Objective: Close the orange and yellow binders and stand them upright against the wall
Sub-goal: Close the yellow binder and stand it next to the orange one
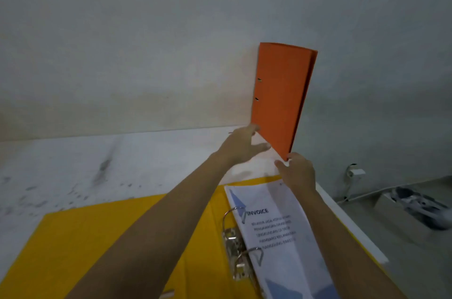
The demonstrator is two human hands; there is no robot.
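orange binder shut, upright vs wall | L hand fingers spread at its lower edge | R hand pinching bottom corner | yellow binder open flat on table, invoice sheet on rings

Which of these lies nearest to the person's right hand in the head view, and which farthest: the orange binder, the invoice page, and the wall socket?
From the right hand:
1. Orange binder, its lower corner at the fingertips, standing by the wall.
2. Invoice page, just below the hand, in the open yellow binder.
3. Wall socket, off to the right, low on the wall.
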